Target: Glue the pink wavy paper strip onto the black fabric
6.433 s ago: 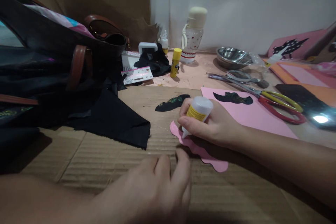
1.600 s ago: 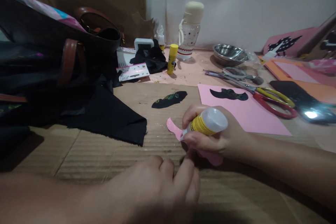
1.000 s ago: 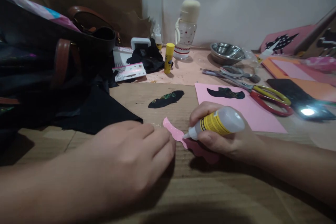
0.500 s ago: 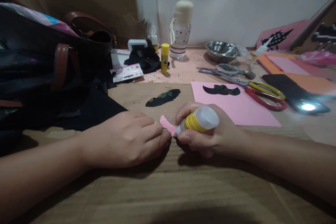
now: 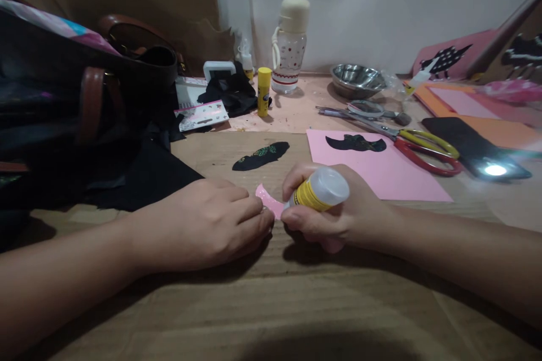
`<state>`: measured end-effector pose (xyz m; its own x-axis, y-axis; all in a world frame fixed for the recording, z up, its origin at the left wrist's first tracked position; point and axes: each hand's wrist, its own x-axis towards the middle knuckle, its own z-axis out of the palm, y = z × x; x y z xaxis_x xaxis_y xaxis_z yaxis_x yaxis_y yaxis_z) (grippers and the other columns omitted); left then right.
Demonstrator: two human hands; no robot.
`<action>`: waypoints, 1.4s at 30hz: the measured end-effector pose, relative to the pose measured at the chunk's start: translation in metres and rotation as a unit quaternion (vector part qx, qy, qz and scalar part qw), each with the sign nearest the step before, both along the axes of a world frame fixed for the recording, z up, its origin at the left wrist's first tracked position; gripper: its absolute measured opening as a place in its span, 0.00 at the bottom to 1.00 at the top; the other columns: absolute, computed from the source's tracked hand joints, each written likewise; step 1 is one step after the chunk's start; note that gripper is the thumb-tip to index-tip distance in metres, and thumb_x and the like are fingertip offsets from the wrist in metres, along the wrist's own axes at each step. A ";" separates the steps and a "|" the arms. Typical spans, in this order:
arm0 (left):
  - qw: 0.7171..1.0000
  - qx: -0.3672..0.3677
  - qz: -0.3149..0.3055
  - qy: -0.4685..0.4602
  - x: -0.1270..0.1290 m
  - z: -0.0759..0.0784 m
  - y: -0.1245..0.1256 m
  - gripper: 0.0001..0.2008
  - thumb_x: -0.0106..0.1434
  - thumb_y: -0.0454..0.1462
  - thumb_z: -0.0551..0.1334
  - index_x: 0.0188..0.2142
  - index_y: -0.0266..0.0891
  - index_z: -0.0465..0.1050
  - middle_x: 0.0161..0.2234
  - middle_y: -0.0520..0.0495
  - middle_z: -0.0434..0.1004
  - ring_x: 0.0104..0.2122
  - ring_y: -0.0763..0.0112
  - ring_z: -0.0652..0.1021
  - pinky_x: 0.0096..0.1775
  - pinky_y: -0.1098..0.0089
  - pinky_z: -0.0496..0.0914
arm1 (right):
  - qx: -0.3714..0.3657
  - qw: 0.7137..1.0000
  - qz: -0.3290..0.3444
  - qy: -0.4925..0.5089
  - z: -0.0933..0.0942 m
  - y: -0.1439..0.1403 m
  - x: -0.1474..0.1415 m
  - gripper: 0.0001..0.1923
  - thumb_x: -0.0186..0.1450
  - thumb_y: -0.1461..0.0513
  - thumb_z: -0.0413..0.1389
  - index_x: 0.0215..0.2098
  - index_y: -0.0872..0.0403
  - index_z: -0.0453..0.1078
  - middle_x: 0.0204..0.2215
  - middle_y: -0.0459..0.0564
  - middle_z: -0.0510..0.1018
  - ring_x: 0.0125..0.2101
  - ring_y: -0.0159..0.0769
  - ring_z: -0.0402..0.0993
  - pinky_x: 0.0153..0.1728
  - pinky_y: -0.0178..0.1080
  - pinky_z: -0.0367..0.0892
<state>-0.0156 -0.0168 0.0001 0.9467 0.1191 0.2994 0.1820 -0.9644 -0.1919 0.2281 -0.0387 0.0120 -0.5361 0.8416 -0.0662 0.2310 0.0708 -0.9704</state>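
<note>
My right hand (image 5: 330, 208) is wrapped round a clear glue bottle (image 5: 317, 190) with a yellow label, tilted so its nozzle points down and left. The nozzle end lies over a small pink paper piece (image 5: 267, 202) with shiny wet spots on it. My left hand (image 5: 220, 223) has its fingers closed on the left lower edge of that piece, against the cardboard (image 5: 271, 304). Behind lies a black cutout (image 5: 261, 157) with green and gold glitter. A second black cutout (image 5: 355, 143) rests on a pink sheet (image 5: 381, 180).
Scissors (image 5: 423, 149) with yellow and red handles lie at right, beside a phone (image 5: 474, 146) with its light on. Farther back are a glue stick (image 5: 263, 92), a water bottle (image 5: 291, 45) and a metal bowl (image 5: 358, 82). A black bag (image 5: 46, 101) fills the left.
My right hand has shifted the glue bottle very slightly left, and its nozzle tip is less visible. My left hand stays on the pink piece. The whole view has moved a little.
</note>
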 end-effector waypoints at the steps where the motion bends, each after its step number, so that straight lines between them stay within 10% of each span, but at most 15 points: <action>1: 1.000 0.001 -0.001 0.002 0.000 0.000 0.000 0.12 0.75 0.33 0.55 0.35 0.37 0.73 0.27 0.51 0.72 0.24 0.66 0.68 0.26 0.62 0.62 | 0.003 1.000 0.000 -0.007 0.000 0.000 0.001 0.14 0.62 0.54 0.69 0.38 0.50 0.71 0.19 0.39 0.74 0.11 0.27 0.67 0.09 0.25 0.58; 42: 1.000 -0.003 0.006 0.014 0.002 0.000 0.000 0.11 0.75 0.33 0.55 0.36 0.37 0.73 0.28 0.50 0.73 0.25 0.66 0.70 0.28 0.63 0.63 | 0.019 0.999 -0.008 -0.041 0.004 0.000 0.000 0.13 0.62 0.56 0.68 0.36 0.51 0.69 0.20 0.40 0.76 0.11 0.28 0.69 0.09 0.27 0.58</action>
<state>-0.0140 -0.0173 0.0002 0.9533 0.1326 0.2715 0.1886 -0.9631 -0.1920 0.2283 -0.0391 0.0159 -0.5163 0.8529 -0.0770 0.3116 0.1033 -0.9446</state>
